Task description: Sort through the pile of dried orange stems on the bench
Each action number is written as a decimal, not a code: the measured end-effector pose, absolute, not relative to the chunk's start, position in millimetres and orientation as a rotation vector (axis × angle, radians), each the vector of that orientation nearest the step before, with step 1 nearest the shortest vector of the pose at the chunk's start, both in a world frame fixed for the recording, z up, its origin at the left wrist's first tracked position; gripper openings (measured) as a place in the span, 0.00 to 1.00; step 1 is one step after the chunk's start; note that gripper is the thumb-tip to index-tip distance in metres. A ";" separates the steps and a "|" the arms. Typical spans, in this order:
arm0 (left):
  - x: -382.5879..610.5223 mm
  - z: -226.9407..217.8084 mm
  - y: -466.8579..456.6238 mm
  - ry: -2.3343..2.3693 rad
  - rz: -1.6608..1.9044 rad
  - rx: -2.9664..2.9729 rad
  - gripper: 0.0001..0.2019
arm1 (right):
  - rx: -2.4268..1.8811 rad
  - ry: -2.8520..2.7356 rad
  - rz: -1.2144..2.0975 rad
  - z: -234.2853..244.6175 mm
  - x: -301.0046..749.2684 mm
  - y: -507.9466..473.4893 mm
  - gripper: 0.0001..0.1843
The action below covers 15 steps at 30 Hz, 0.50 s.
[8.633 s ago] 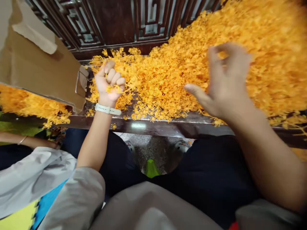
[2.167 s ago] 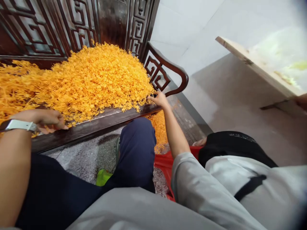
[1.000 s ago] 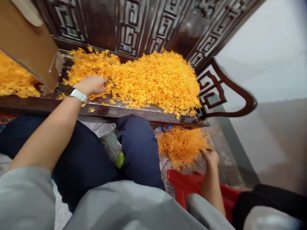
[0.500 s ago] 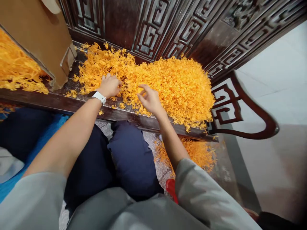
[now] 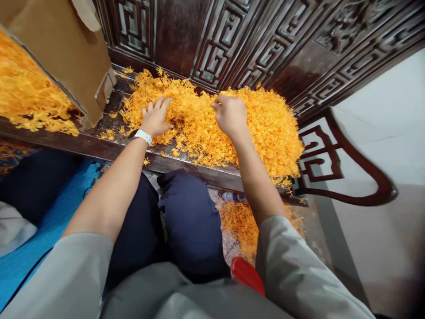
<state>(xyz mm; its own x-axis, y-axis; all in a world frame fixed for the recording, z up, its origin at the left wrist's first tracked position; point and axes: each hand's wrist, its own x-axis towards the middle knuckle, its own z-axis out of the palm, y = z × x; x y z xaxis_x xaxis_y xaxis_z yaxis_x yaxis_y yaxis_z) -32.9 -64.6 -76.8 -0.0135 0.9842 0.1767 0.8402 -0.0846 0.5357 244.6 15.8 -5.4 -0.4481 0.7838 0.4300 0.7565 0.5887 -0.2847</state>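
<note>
A big heap of small orange plastic pieces covers the seat of a dark carved wooden bench. My left hand, with a white watch on the wrist, lies on the heap's left part with fingers stretched out and spread. My right hand rests on the middle of the heap, its fingers curled down into the pieces; what they grip is hidden.
A brown cardboard box stands on the bench at left, with more orange pieces beside it. Another orange pile lies on the floor under the bench edge. A red stool edge shows below. The bench armrest curves out at right.
My right hand came up from the floor pile beside the red stool and now sits on the bench heap. My left hand stayed on the heap and spread its fingers.
</note>
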 end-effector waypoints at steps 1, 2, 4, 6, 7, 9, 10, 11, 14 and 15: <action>-33.1 -76.9 -64.8 1.939 0.712 1.957 0.50 | -1.208 -2.242 0.066 2.0 258.4 19.7 0.09; -32.7 -76.6 -65.0 1.964 0.663 1.923 0.55 | -1.206 -2.201 0.054 9.7 272.4 22.5 0.13; -31.1 -75.0 -65.2 2.015 0.583 1.857 0.61 | -1.214 -2.146 0.013 26.4 300.0 24.2 0.20; -29.0 -73.2 -64.6 2.065 0.538 1.801 0.63 | -1.216 -2.091 -0.037 44.4 325.4 20.5 0.25; -28.0 -72.7 -64.1 2.087 0.519 1.777 0.64 | -1.225 -2.051 -0.066 53.8 336.9 16.9 0.25; -26.5 -72.6 -62.9 2.120 0.480 1.743 0.65 | -1.271 -1.939 -0.139 72.8 357.8 7.5 0.23; -25.7 -72.8 -62.3 2.133 0.469 1.733 0.65 | -1.294 -1.873 -0.182 81.7 367.2 1.9 0.21; -24.4 -72.9 -61.9 2.141 0.468 1.731 0.65 | -1.307 -1.817 -0.220 89.6 375.8 -4.0 0.19; -13.5 -67.9 -62.5 2.136 0.570 1.783 0.60 | -1.289 -1.785 -0.227 103.4 397.3 -23.3 0.17; -6.3 -63.3 -64.2 2.127 0.645 1.818 0.58 | -1.275 -1.802 -0.193 104.1 402.6 -30.0 0.18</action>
